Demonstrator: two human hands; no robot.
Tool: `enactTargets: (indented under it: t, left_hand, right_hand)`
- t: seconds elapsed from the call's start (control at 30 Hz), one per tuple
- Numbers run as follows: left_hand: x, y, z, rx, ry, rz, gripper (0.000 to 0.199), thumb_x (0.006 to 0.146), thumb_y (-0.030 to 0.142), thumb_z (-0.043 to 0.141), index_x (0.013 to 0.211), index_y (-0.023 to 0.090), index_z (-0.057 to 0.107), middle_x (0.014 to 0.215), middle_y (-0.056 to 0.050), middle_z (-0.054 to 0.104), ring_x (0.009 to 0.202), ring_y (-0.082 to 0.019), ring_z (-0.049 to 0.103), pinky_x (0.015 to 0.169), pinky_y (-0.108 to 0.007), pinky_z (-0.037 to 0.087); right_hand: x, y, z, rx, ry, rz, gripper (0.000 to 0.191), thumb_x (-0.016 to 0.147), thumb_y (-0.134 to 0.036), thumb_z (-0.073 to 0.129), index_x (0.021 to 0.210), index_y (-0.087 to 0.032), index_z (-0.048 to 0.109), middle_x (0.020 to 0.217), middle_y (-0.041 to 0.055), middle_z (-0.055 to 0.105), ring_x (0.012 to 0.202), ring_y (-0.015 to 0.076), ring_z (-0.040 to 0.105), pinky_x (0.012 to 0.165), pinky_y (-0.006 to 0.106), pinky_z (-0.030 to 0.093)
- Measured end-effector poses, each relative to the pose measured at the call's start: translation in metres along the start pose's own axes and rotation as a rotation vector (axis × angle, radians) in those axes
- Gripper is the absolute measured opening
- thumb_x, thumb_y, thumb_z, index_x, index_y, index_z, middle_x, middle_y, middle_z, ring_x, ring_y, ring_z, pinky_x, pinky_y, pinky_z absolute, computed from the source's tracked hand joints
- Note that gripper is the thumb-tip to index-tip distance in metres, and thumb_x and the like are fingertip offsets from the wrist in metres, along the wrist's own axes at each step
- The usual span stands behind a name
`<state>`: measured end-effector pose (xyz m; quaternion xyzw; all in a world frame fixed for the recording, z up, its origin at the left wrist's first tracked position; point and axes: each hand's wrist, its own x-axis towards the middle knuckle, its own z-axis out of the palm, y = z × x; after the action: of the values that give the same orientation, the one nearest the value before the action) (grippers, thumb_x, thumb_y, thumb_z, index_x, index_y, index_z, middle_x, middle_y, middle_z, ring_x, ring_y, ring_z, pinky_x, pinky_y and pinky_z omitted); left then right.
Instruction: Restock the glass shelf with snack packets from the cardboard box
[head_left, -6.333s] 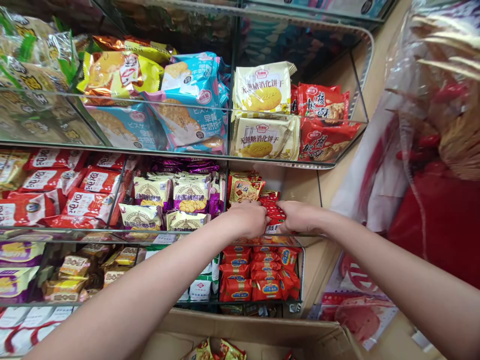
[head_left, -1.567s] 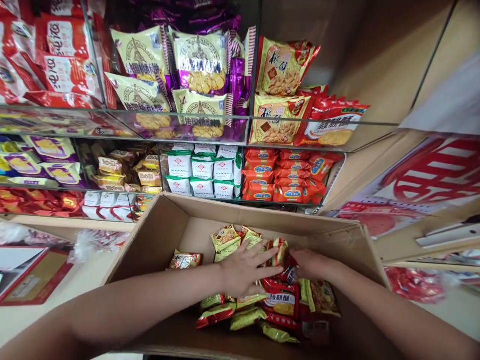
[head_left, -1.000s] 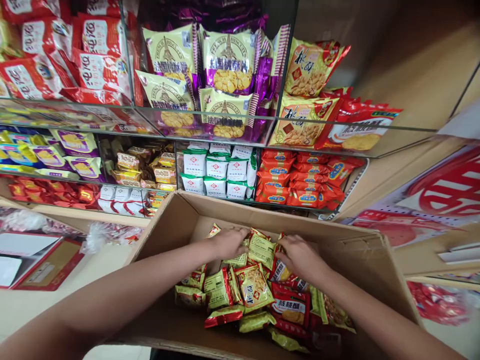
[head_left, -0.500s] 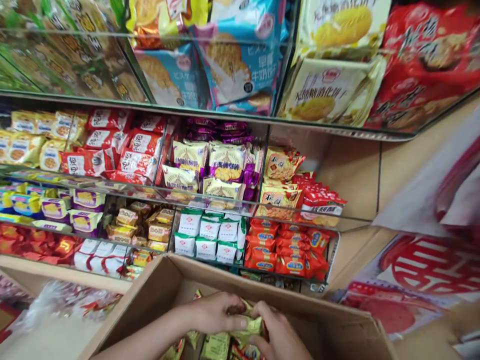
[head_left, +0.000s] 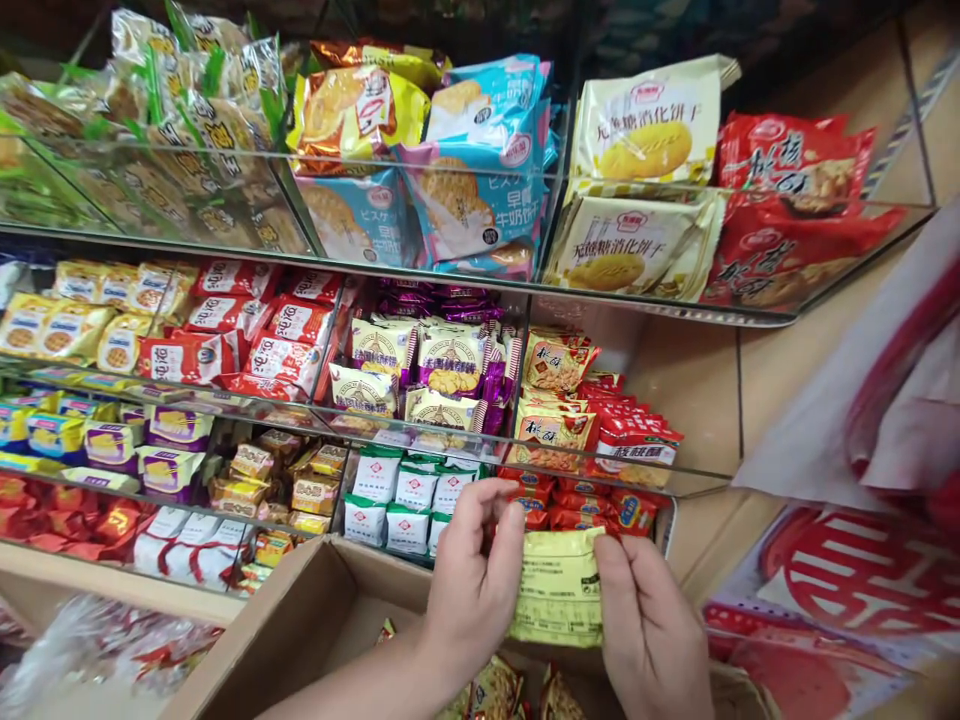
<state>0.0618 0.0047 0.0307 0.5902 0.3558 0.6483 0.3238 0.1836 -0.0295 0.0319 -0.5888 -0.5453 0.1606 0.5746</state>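
Note:
A yellow-green packet [head_left: 559,588] with small dark print is held up between my two hands, above an open cardboard box [head_left: 300,625]. My left hand [head_left: 476,575] grips its left side, with the thumb raised near the top corner. At the right edge, the fingers and thumb of my right hand [head_left: 649,620] are closed on the same packet. Below my hands, several small wrapped snacks [head_left: 495,690] lie inside the box; my forearm and the packet hide part of them.
Behind the box stand glass-fronted shelves [head_left: 450,275] of packaged biscuits, including white-and-green packets [head_left: 409,525] and red packets [head_left: 634,510]. Clear plastic bags [head_left: 97,640] lie at lower left. A red-and-white printed bag [head_left: 855,570] is at right.
Both hands have risen out of the box, bringing the yellow-green packet up in front of the lowest shelf. The view has tilted upward, showing more of the top shelf.

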Motion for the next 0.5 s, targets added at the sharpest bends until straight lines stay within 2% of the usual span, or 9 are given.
enactTargets:
  t: [0.1, 0.23, 0.37, 0.43, 0.5]
  left_hand:
    - [0.007, -0.005, 0.004, 0.043, 0.01, 0.037, 0.01, 0.089, 0.028, 0.045, 0.094, 0.022, 0.051, 0.078, 0.001, 0.058, 0.071, -0.012, 0.053, 0.065, -0.023, 0.043]
    - [0.007, -0.007, 0.005, 0.011, 0.02, 0.052, 0.009, 0.088, 0.028, 0.046, 0.093, 0.022, 0.051, 0.073, 0.002, 0.057, 0.068, -0.012, 0.053, 0.062, -0.023, 0.042]
    - [0.005, 0.002, 0.0, -0.021, -0.006, 0.03, 0.012, 0.088, 0.032, 0.046, 0.094, 0.023, 0.05, 0.076, 0.002, 0.055, 0.07, -0.013, 0.052, 0.065, -0.025, 0.042]
    - [-0.001, 0.008, -0.006, -0.024, -0.057, -0.072, 0.018, 0.088, 0.039, 0.046, 0.098, 0.024, 0.048, 0.08, 0.001, 0.053, 0.074, -0.014, 0.051, 0.069, -0.027, 0.041]
    - [-0.009, 0.014, -0.01, -0.135, -0.176, -0.313, 0.03, 0.083, 0.05, 0.049, 0.1, 0.026, 0.048, 0.083, 0.001, 0.052, 0.075, -0.015, 0.051, 0.068, -0.028, 0.041]
  right_hand:
    - [0.002, 0.001, 0.002, -0.083, 0.026, -0.038, 0.033, 0.088, -0.048, 0.035, 0.071, -0.022, 0.046, 0.055, -0.0033, 0.05, 0.049, 0.0129, 0.048, 0.052, 0.023, 0.035]
    - [-0.005, 0.001, 0.004, -0.177, 0.08, -0.106, 0.031, 0.09, -0.045, 0.032, 0.072, -0.023, 0.044, 0.055, -0.0024, 0.051, 0.048, 0.0134, 0.048, 0.05, 0.023, 0.036]
    - [-0.005, 0.007, -0.015, -0.344, 0.182, -0.186, 0.03, 0.091, -0.041, 0.031, 0.07, -0.023, 0.044, 0.051, -0.0001, 0.053, 0.044, 0.0154, 0.05, 0.045, 0.025, 0.039]
    - [-0.002, 0.017, -0.031, -0.477, 0.23, -0.25, 0.022, 0.088, -0.039, 0.04, 0.08, -0.021, 0.052, 0.058, 0.0053, 0.061, 0.05, 0.021, 0.058, 0.047, 0.03, 0.044]
    - [0.0, 0.027, -0.042, -0.517, 0.137, -0.347, 0.023, 0.084, -0.035, 0.046, 0.098, -0.02, 0.056, 0.079, 0.0121, 0.067, 0.068, 0.0294, 0.065, 0.058, 0.038, 0.051]
